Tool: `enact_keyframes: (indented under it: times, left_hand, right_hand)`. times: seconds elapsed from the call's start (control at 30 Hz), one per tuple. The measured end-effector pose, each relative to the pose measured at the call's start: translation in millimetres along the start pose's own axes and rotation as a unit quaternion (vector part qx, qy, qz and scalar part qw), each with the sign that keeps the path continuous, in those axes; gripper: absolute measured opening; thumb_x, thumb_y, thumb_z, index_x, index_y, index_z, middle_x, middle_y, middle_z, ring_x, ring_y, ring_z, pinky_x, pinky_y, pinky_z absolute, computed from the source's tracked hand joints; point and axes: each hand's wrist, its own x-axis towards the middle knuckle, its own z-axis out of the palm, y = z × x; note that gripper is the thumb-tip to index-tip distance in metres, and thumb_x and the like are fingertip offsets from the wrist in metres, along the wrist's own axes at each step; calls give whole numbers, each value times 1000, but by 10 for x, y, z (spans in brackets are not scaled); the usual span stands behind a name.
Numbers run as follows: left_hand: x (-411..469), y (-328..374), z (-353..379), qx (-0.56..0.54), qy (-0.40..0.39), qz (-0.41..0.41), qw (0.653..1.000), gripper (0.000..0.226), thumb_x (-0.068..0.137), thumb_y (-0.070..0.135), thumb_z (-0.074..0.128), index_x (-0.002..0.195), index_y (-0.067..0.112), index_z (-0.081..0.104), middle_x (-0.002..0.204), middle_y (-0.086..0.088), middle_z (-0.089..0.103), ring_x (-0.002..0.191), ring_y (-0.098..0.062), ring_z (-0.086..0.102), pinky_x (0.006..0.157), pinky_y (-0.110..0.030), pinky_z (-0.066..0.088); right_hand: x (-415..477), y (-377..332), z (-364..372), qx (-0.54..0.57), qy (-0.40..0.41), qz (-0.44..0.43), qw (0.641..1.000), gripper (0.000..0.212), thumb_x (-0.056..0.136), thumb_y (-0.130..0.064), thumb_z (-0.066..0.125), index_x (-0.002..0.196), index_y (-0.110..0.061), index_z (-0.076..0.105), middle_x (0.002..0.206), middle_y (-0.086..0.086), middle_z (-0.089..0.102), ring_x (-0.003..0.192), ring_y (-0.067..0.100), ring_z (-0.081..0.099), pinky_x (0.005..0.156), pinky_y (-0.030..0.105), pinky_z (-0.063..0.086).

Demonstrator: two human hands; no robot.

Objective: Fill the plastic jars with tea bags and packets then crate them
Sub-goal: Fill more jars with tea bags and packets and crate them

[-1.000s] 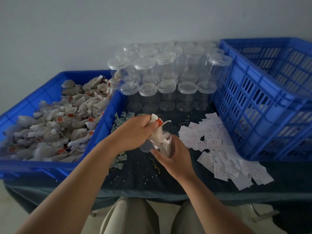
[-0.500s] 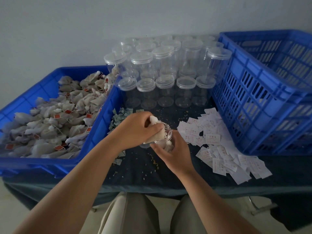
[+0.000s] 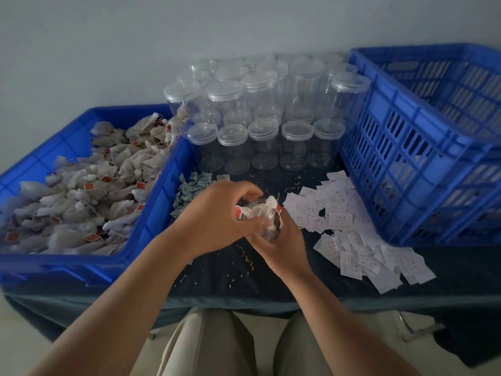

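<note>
My right hand (image 3: pixel 282 248) grips a clear plastic jar (image 3: pixel 267 226) from below, just above the dark table. Tea bags (image 3: pixel 257 211) with red tags stick out of the jar's mouth. My left hand (image 3: pixel 219 215) sits over the mouth with curled fingers on the tea bags, partly hiding the jar. A blue bin (image 3: pixel 151 202) at the left holds a heap of loose tea bags (image 3: pixel 89 191). White packets (image 3: pixel 349 232) lie scattered to the right of my hands.
Several lidded empty jars (image 3: pixel 260 126) stand stacked at the back. A tall blue slatted crate (image 3: pixel 423 147) fills the right side. Small greenish packets (image 3: pixel 189 191) lie beside the bin. Crumbs dot the dark table (image 3: pixel 244 278).
My left hand has pushed the tea bags lower into the jar. The right hand has kept hold of the jar, which sits a little lower and more tilted.
</note>
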Motion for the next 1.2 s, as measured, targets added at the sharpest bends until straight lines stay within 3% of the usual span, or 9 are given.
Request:
enact_keyframes:
  times: [0.2,0.4,0.53,0.67,0.83,0.9,0.97,1.1,1.2]
  left_hand:
    - [-68,11,241,64,-134,28,989,53,91,82,40,108,41,68,121,18,61,124,0,40,126,-39,18]
    - [-59,-99,214,-145,124,-68,979,24,101,60,53,104,41,67,97,27,71,93,10,67,72,-11,51]
    - [-131,-92,260,-187,23,-158,969,60,99,76,36,89,26,68,85,7,74,78,-7,69,72,-37,57]
    - [-292,2,322,-187,41,-88,978,53,103,69,36,126,34,69,117,7,76,103,-5,71,89,-28,57]
    - [-370,199,450,-62,28,18,998,56,109,56,35,155,28,49,157,20,47,151,12,23,127,-17,12]
    - [-337,202,474,-84,44,10,995,49,108,55,35,146,34,56,146,28,54,143,15,35,126,-25,26]
    - [-268,127,443,-196,117,-48,972,34,109,53,37,126,46,65,121,35,65,118,13,58,96,-15,52]
    - [-28,-381,444,-180,212,-176,944,23,110,39,45,104,54,61,108,25,72,77,5,68,57,-16,53]
    - [66,-799,570,-8,29,-220,975,33,109,28,51,139,37,59,137,7,65,112,-8,67,93,-38,59]
  right_hand:
    - [-3,9,14,-36,1,-38,999,26,78,-50,79,95,-44,60,93,-21,70,79,6,68,64,17,53]
    - [-12,17,5,-3,20,-47,999,38,84,-50,86,111,-39,63,99,-15,73,86,13,73,69,22,58]
    - [-16,10,14,-7,20,-40,999,43,83,-53,84,117,-38,63,103,-17,74,92,10,74,75,20,58]
    - [-11,14,19,-2,32,-25,999,37,85,-53,84,113,-46,61,103,-17,75,88,10,74,70,21,58]
    - [-10,10,31,-30,22,-38,999,28,84,-59,73,104,-43,61,97,-16,71,85,9,71,67,18,54]
    - [-9,9,24,-40,20,-48,998,29,85,-56,76,106,-43,61,99,-17,71,86,9,71,67,18,55]
    - [-6,9,16,-27,26,-55,998,34,85,-52,82,110,-43,62,99,-17,72,83,10,72,65,21,57]
    - [-11,-9,15,21,52,-41,998,40,83,-56,82,114,-43,61,104,-18,73,89,11,74,71,24,61]
    - [3,11,4,27,66,-29,997,39,82,-60,81,112,-41,63,106,-19,73,91,7,74,71,19,59]
